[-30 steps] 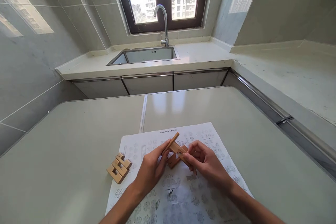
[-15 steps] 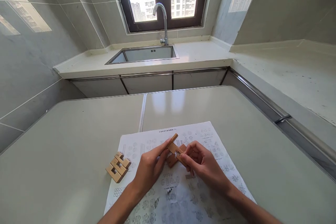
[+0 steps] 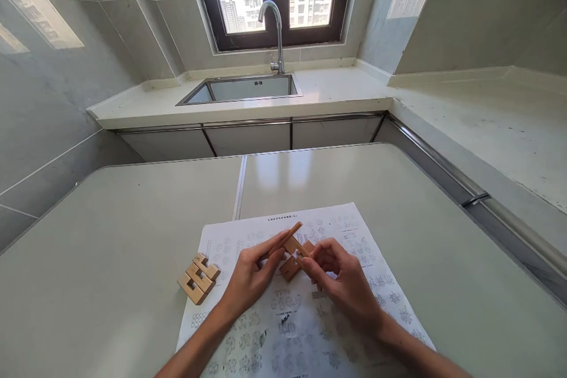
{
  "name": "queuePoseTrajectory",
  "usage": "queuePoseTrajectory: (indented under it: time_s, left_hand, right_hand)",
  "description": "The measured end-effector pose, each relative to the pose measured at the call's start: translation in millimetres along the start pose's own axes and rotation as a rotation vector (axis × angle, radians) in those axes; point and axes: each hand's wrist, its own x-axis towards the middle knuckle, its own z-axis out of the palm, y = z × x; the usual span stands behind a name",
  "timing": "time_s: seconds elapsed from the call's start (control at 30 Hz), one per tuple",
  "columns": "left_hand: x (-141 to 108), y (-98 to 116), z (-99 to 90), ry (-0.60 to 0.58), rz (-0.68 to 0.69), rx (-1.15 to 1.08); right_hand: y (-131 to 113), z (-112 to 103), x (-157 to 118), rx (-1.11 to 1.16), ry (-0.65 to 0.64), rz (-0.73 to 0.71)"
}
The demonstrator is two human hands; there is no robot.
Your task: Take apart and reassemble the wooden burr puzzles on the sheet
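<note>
Between my two hands are several wooden puzzle pieces (image 3: 291,244), meeting at angles above a printed sheet (image 3: 283,331). My left hand (image 3: 253,271) pinches a long piece that points up and to the right. The fingers of my right hand (image 3: 339,274) are closed on another slim piece slanting across it. Beneath them a notched wooden piece (image 3: 289,269) shows, partly covered by the pieces in my hands. Further left, notched wooden pieces (image 3: 200,277) lie side by side, over the sheet's left edge; one bears a number.
The sheet with small line drawings lies on a pale table (image 3: 110,248) with a seam (image 3: 240,189) across it. Past the table stand a counter (image 3: 332,85), a sink (image 3: 239,101) and a tap (image 3: 278,35) under a window. Another counter (image 3: 487,112) runs along the right.
The slim piece at my right hand has turned slightly against the piece in my left hand. Both hands stay in nearly the same place, and the view shifts a little.
</note>
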Motion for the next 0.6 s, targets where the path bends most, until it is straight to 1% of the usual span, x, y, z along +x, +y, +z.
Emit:
queuePoseTrajectory:
  time_s: [0.1, 0.17, 0.2, 0.27, 0.43, 0.53, 0.6]
  left_hand:
    - [-1.7, -0.5, 3.5, -0.082, 0.0, 0.009]
    - [-3.1, -1.9, 6.5, -0.121, 0.024, 0.019]
    - [-3.8, -3.1, 7.8, -0.118, 0.048, 0.031]
    - [-5.0, -6.1, 10.2, -0.078, 0.119, 0.084]
    - [-9.2, -15.4, 14.7, 0.041, 0.316, 0.28]
    - [-11.9, -20.6, 17.5, 0.106, 0.397, 0.376]
    - [-13.2, -22.9, 19.2, 0.127, 0.428, 0.404]
  right_hand:
    - [0.9, 2.2, 2.0, -0.01, 0.002, -0.062]
    - [-0.5, 2.9, 3.9, 0.024, -0.01, -0.057]
    - [-1.5, 2.9, 4.6, 0.043, -0.013, -0.042]
    - [-3.3, 2.8, 5.1, 0.074, -0.024, -0.012]
    - [-4.5, 2.7, 3.5, 0.168, -0.112, 0.035]
    - [-5.0, 2.7, 4.0, 0.231, -0.131, 0.072]
    - [-6.2, 2.4, 4.6, 0.256, -0.138, 0.097]
